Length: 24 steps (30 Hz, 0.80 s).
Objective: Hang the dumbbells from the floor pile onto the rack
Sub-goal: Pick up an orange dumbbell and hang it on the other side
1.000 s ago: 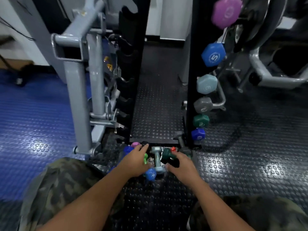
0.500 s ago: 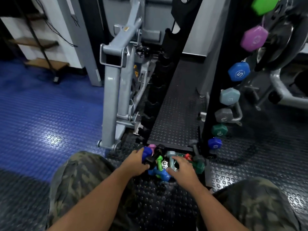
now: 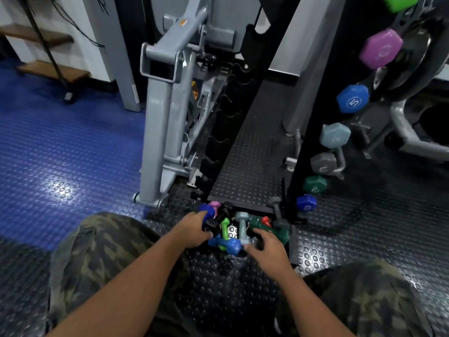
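While the person crouches over the floor pile (image 3: 240, 229), both hands have settled onto different dumbbells than a second ago. The left hand (image 3: 194, 231) was then resting flat on top of the heap; now its grip is curled round the black dumbbell (image 3: 220, 216), with the thumb against a dark blue dumbbell (image 3: 207, 210) at the pile's far left. The right hand (image 3: 266, 244) has slid toward the near right of the heap, and its fingers lie over the handle of the dark green dumbbell (image 3: 269, 229); whether that grip is fully closed cannot be told, since the fingertips are hidden.

Between the two hands lie a lime green dumbbell (image 3: 225, 229), a pale blue-grey dumbbell (image 3: 242, 224) and, nearest the person, a blue dumbbell (image 3: 229, 245). A pink one (image 3: 214, 206) and a red one (image 3: 266, 221) peek out behind.

All of these rest on the studded black floor mat (image 3: 364, 251) at the foot of the rack (image 3: 313, 98). Its right upright already carries a column of dumbbell ends, from lime green (image 3: 401, 2) at the top to dark blue (image 3: 306, 203) at the bottom, while the cradles on the left upright (image 3: 230, 113) look vacant.

Judging by the change, picking has begun: the black and dark green dumbbells seem chosen for the next lift, though neither has left the floor yet.
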{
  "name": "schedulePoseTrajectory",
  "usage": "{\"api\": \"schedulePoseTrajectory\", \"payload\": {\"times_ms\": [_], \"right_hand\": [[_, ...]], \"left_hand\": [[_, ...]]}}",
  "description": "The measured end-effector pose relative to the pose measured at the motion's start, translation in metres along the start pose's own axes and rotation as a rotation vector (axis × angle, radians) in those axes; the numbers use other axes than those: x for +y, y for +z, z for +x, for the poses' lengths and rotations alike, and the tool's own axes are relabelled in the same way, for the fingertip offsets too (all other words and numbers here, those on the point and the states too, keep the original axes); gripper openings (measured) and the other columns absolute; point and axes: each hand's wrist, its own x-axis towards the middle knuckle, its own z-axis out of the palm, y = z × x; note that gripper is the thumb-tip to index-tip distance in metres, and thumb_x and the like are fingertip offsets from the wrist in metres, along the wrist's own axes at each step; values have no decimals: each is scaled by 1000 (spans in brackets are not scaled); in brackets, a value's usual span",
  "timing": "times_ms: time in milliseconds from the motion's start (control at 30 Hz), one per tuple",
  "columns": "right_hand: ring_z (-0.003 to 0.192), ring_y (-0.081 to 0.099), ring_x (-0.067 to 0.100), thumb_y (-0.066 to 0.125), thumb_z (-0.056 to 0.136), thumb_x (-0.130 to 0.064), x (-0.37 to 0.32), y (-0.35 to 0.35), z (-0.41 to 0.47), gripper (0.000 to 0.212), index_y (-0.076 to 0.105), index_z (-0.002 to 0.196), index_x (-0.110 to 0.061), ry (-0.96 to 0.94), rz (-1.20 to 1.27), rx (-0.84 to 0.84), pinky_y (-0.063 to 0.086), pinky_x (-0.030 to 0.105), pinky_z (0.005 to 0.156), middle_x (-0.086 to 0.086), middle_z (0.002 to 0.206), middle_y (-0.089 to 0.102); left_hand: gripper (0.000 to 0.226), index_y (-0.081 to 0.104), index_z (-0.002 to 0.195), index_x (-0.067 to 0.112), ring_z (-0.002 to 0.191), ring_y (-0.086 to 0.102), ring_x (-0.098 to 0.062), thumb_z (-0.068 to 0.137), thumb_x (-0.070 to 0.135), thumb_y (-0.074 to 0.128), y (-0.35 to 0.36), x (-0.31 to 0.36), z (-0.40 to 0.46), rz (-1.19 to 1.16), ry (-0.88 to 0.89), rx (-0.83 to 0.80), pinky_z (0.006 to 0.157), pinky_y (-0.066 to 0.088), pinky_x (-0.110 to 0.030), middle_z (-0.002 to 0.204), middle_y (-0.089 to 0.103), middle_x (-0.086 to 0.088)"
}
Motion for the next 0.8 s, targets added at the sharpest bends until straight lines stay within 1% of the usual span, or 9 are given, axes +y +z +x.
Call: {"api": "schedulePoseTrajectory", "payload": {"times_ms": [67,167,233,300,333,500,633,700,800], "right_hand": [[138,49,22,76,94,-43,3,0,1,64,54,150,-22,10,-1,4,41,34,111,4,151,54],[132,53,20,76,94,-42,-2,2,5,64,54,151,-21,15,10,9,42,32,106,4,149,55],[125,56,17,76,94,-43,-6,8,11,64,54,150,-23,8,16,-5,46,32,103,3,146,58],[113,57,14,76,94,-45,-12,15,19,63,55,150,-26,-7,14,-28,46,30,94,2,139,62],[113,57,14,75,94,-46,-15,20,25,62,55,150,-28,-18,15,-46,46,31,93,1,139,62],[135,53,19,73,95,-48,-27,46,59,65,49,154,-30,-22,16,-145,45,35,107,-2,152,54],[127,53,10,73,96,-46,-27,73,98,72,44,158,-27,16,49,-208,41,26,100,-6,153,54],[122,55,9,74,96,-43,-23,85,120,73,43,158,-24,54,63,-240,39,23,98,-5,152,56],[131,55,15,76,95,-43,-14,107,154,77,40,160,-22,75,20,-274,38,21,97,-2,153,54]], "left_hand": [[76,43,156,17,131,57,-34,91,39,75,-14,2,11,20,20,16,106,42,-30,139,60,-15],[85,32,163,13,142,47,-36,94,43,71,-39,3,27,80,47,24,117,40,-38,155,47,-18],[81,30,163,13,143,45,-37,97,42,68,-52,6,34,171,76,-22,117,40,-41,157,42,-21],[76,32,161,12,143,45,-38,99,41,64,-61,5,41,250,100,-69,115,42,-43,157,42,-21],[73,34,160,11,141,47,-38,99,40,63,-66,4,45,283,110,-73,113,44,-43,156,45,-21],[75,33,159,15,136,52,-37,96,43,63,-73,-13,76,361,119,-76,108,48,-44,153,47,-17],[66,42,148,19,127,59,-38,92,47,61,-60,-32,119,354,12,-19,99,52,-52,142,52,-13],[70,35,154,20,130,56,-40,94,47,59,-37,-42,143,292,-78,-11,100,49,-55,145,48,-15],[86,16,164,21,134,51,-42,96,48,61,9,-57,171,225,-161,6,104,44,-59,154,40,-15]]}}
